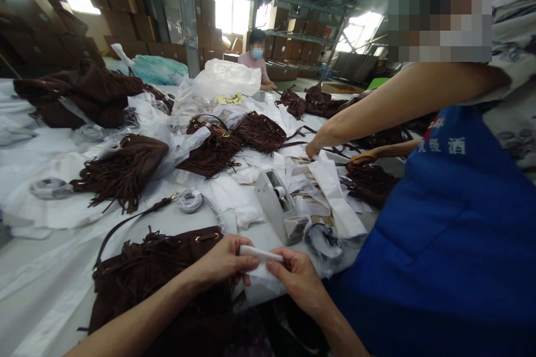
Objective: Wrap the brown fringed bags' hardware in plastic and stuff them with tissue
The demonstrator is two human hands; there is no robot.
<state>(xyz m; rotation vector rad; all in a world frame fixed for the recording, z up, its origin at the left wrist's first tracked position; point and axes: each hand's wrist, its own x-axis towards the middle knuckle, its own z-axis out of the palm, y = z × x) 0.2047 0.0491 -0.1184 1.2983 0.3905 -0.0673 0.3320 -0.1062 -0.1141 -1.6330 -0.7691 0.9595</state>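
My left hand (224, 262) and my right hand (297, 278) meet at the bottom centre, both pinching a small white folded strip of paper or tissue (260, 255) held level between them. Under my left forearm lies a dark brown fringed suede bag (154, 279) with a long strap (129, 220). A grey tape dispenser (280, 206) stands just beyond my hands on the white table (46, 284).
A co-worker in a blue apron (452, 234) stands close on the right, an arm (377, 117) reaching over the table to white wrapping (335, 195). Several more brown fringed bags (125, 170) and plastic bags (218, 86) lie about. Another person (256, 58) sits at the far end. Cartons are stacked behind.
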